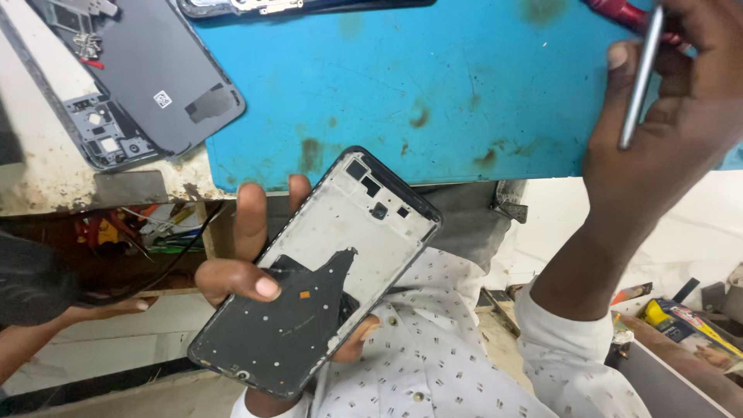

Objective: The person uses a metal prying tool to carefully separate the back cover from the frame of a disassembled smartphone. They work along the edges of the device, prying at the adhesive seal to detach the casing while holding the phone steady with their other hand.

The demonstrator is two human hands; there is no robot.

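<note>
Low in the frame, just left of centre, my left hand (248,267) is closed around a stripped phone frame (317,271), inner side up, thumb pressed on its left edge and fingers wrapped behind. It tilts over my lap, clear of the bench. At the upper right my right hand (665,116) pinches a slim metal tool (641,77) between thumb and fingers, above the blue mat (402,85). I judge I'm mid-inspection of the frame; bringing the tool tip down to it would need a steady aim. A grey back cover (155,77) lies at the upper left.
</note>
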